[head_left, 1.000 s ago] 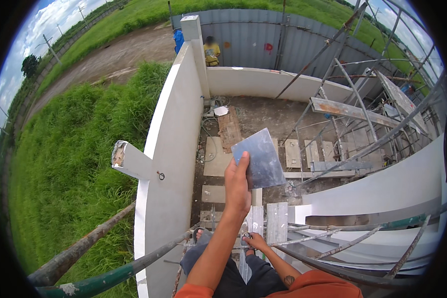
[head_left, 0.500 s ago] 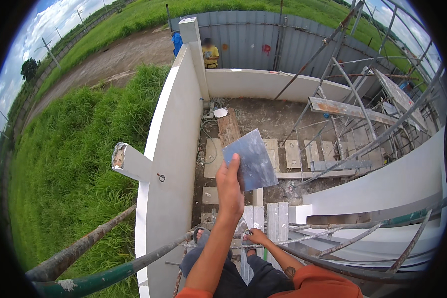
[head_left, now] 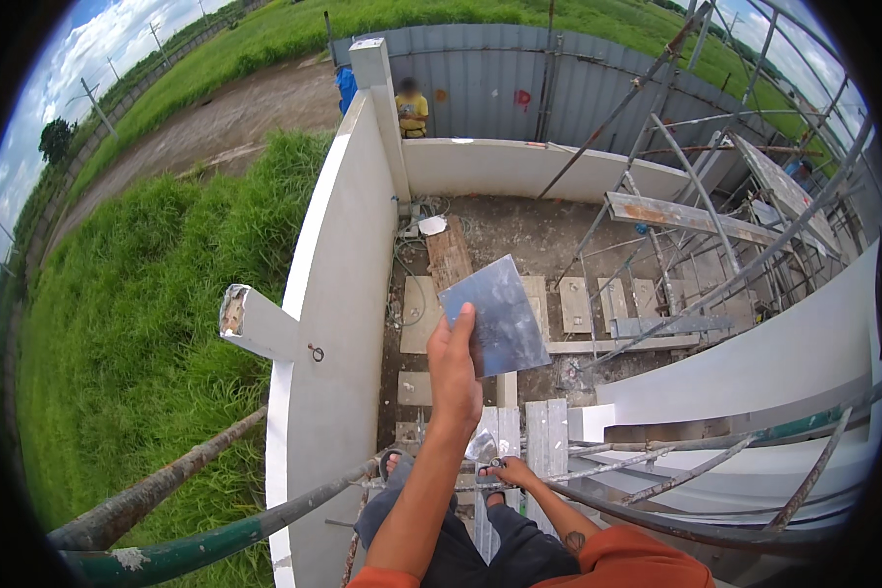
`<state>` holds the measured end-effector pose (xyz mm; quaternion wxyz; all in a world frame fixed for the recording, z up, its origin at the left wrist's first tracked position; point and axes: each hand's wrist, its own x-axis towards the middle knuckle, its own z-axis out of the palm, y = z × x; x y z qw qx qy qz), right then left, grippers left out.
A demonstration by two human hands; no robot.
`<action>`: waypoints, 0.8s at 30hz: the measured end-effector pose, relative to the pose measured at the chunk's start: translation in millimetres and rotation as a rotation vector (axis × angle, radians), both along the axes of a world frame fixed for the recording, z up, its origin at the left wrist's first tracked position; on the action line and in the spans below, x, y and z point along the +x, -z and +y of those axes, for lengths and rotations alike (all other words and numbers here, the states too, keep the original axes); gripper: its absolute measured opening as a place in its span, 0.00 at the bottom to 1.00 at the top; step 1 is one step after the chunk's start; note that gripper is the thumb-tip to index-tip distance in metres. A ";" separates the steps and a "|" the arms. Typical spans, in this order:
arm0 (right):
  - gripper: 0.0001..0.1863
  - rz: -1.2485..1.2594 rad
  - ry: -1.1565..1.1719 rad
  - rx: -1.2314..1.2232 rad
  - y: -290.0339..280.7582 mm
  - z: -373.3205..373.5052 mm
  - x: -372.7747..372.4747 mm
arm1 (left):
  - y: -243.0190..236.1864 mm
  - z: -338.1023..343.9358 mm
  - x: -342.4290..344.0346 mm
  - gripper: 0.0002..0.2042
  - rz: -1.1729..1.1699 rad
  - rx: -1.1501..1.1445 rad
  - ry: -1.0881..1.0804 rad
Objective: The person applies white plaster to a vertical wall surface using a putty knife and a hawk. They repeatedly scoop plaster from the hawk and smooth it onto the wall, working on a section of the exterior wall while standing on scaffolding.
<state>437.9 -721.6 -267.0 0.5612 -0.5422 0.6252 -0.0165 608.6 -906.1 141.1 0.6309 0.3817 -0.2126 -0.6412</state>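
My left hand (head_left: 454,370) is raised in front of me and grips a flat, square grey metal plate (head_left: 498,316) by its lower left edge, thumb across its face. The plate is tilted and streaked with pale smears. My right hand (head_left: 508,473) is lower, by my knees, closed around a thin scaffold bar (head_left: 598,468) with a small shiny tool blade (head_left: 480,447) beside it. I am perched high up on scaffolding beside a white plastered wall (head_left: 338,294).
Rusty scaffold tubes (head_left: 157,485) cross at the lower left and on the right. Far below lie concrete slabs and planks (head_left: 449,253) on bare ground. A person in a yellow shirt (head_left: 413,108) stands by a grey metal fence. Tall grass lies left of the wall.
My left hand has shifted the plate slightly left and lower, tilting it. My right hand stays on the bar.
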 end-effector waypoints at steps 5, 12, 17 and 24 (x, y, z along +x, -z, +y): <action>0.23 -0.077 -0.009 0.051 9.9 22.1 13.4 | 3.7 -0.4 -2.5 0.14 -0.009 -0.007 0.013; 0.23 -0.156 0.052 0.119 18.2 35.9 20.3 | 16.9 -5.3 4.1 0.10 -0.067 0.003 0.008; 0.22 0.081 -0.029 -0.182 -16.8 21.3 44.3 | 4.5 -5.0 2.0 0.10 -0.053 -0.005 0.017; 0.22 -0.220 0.061 -0.038 -29.4 4.0 78.8 | 14.4 -6.6 -3.8 0.09 -0.047 0.006 0.032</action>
